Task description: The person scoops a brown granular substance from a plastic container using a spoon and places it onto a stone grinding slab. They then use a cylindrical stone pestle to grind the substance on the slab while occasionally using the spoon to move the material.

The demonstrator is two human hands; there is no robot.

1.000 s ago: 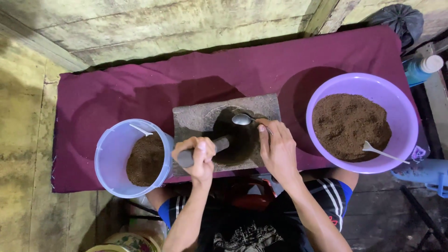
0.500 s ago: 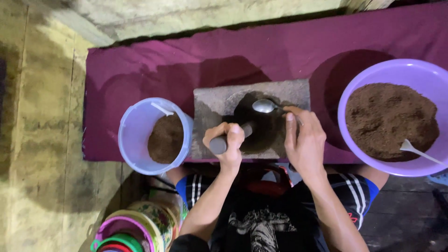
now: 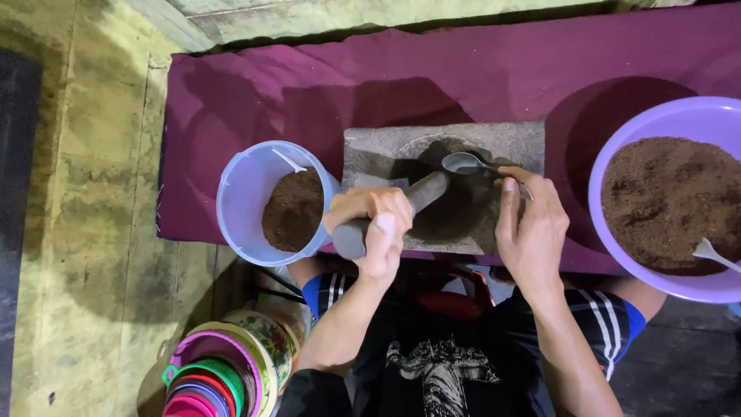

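A grey stone mortar slab (image 3: 509, 139) with a dark hollow lies on the purple cloth (image 3: 324, 85). My left hand (image 3: 376, 225) is closed around a dark stone pestle (image 3: 427, 191), whose far end rests in the hollow. My right hand (image 3: 529, 224) grips the handle of a metal spoon (image 3: 463, 162), with the spoon's bowl over the hollow. A pale blue bucket (image 3: 239, 201) holding brown powder and a white scoop stands just left of my left hand. A large lilac basin (image 3: 656, 116) of brown powder sits to the right of my right hand.
A white spoon (image 3: 714, 253) lies in the lilac basin. A stack of coloured plastic bowls (image 3: 220, 371) stands on the floor at lower left. Bare concrete floor (image 3: 85, 232) runs along the left; a wall ledge (image 3: 309, 15) borders the cloth's far side.
The view has shifted, so everything sits further right in the picture. Both hands keep their hold on pestle and spoon at the mortar.
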